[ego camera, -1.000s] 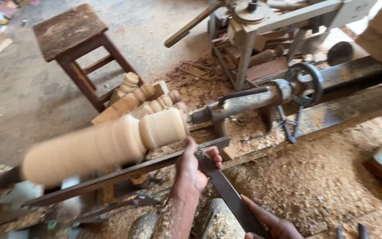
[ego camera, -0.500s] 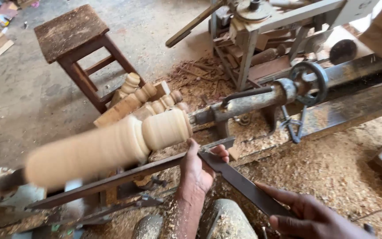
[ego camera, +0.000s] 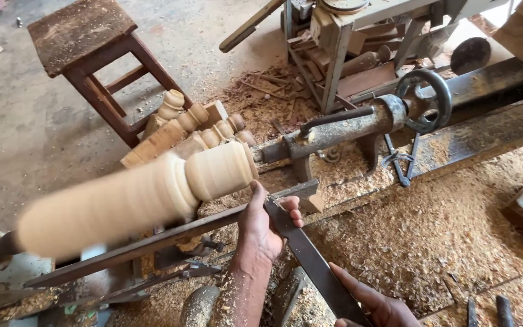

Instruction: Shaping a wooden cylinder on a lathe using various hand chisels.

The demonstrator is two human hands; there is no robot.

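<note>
At the far left a dark wooden stool (ego camera: 86,45) stood on the dusty concrete floor (ego camera: 19,145); just right of it, leaning near its legs, lay a few finished turned spindles (ego camera: 183,130), pale and beaded; nearer the camera a long pale wooden workpiece (ego camera: 134,197) ran from the near left up toward the centre, its surface blurred, with a rounded, ridged end at its right; below it a rusty flat tool rest (ego camera: 171,239) ran along its near side; the left hand (ego camera: 264,224) sat at the right part of that rest, its fingers (ego camera: 292,212) wrapped tight over the blade of a long dark chisel (ego camera: 310,260), whose tip lay on the rest just beside the ridged end of the workpiece, though whether the tip touched the wood I could not tell; the chisel sloped down and to the right into the right hand (ego camera: 373,303) at the near edge, whose fingers closed around its lower end, part of that hand being cut off by the frame; right of the workpiece's end stood the grey tailstock (ego camera: 340,130) with its round handwheel (ego camera: 424,100); sawdust and shavings (ego camera: 455,230) covered the ground to the near right, and the long lathe bed (ego camera: 491,130) ran off to the far right.
</note>
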